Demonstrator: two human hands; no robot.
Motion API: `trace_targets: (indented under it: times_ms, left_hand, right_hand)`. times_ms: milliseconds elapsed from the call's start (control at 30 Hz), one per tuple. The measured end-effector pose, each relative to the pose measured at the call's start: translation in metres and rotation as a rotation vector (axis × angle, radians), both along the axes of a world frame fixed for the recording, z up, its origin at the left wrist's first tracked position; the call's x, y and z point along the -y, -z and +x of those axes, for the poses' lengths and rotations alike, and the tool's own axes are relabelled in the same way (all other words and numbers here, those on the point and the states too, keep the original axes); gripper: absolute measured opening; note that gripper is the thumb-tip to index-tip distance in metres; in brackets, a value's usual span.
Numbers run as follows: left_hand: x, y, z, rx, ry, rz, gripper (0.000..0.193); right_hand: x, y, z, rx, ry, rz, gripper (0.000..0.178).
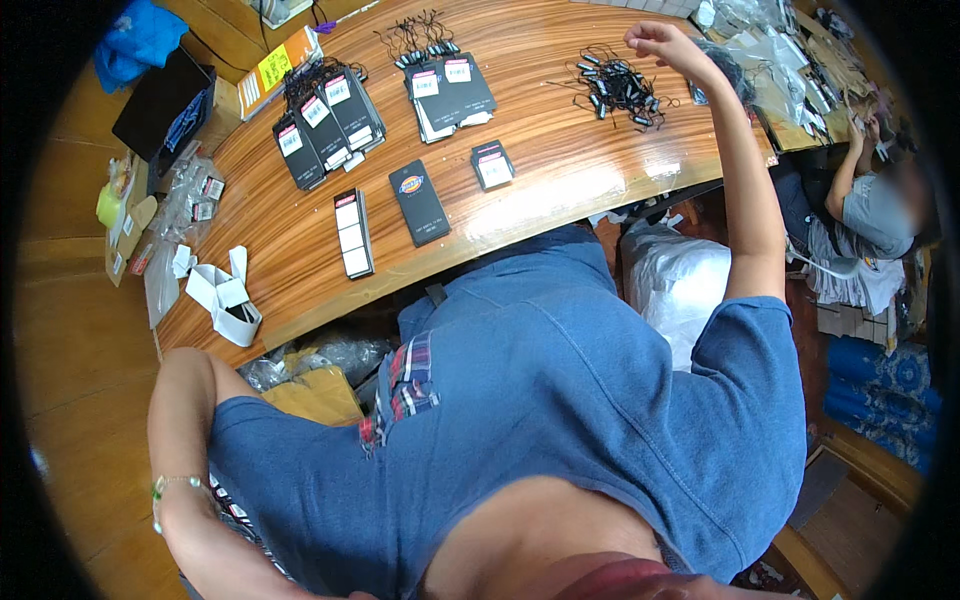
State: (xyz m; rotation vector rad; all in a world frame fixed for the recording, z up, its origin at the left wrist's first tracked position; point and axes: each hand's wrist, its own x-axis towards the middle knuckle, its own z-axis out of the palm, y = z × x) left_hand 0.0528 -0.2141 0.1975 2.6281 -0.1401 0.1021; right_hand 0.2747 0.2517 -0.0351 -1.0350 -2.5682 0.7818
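Note:
My right hand (652,43) is raised at the far right of the table, its fingers curled in together. What they hold, if anything, is too small to make out. Just left of and below it lies a tangled pile of black hang-tag strings (625,90) with small dark and pale ends. My left arm bends at the table's near left corner and its forearm, with a beaded bracelet, runs back toward me; that hand is out of view. Nearer me are a single black hang tag (420,203), a small stack of black tags (492,166) and a strip-like stack of white labels (353,235).
Strung black tags lie in a left bundle (330,120) and a middle bundle (450,95). A curled white label strip (225,295) rests near the left corner. Plastic bags (765,65) crowd the right end. Another person (875,205) sits at the right. A white sack (680,275) stands below the table.

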Motion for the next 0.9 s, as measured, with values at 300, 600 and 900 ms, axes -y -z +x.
trace_targets:
  times_ms: [300,600,900]
  left_hand:
    - [-0.063,0.151,0.018,0.524,-0.169,-0.586,0.032]
    - [-0.103,0.178,0.011,0.535,-0.250,-0.668,0.028]
    - [-0.107,0.200,-0.032,0.637,-0.802,-0.788,0.031]
  right_hand:
    - [0.101,0.036,-0.019,-0.313,0.095,-0.005,0.017]
    - [0.193,0.044,-0.070,-0.374,-0.107,-0.225,0.011]
    - [0.189,0.053,-0.119,-0.162,-0.286,0.005,0.030]
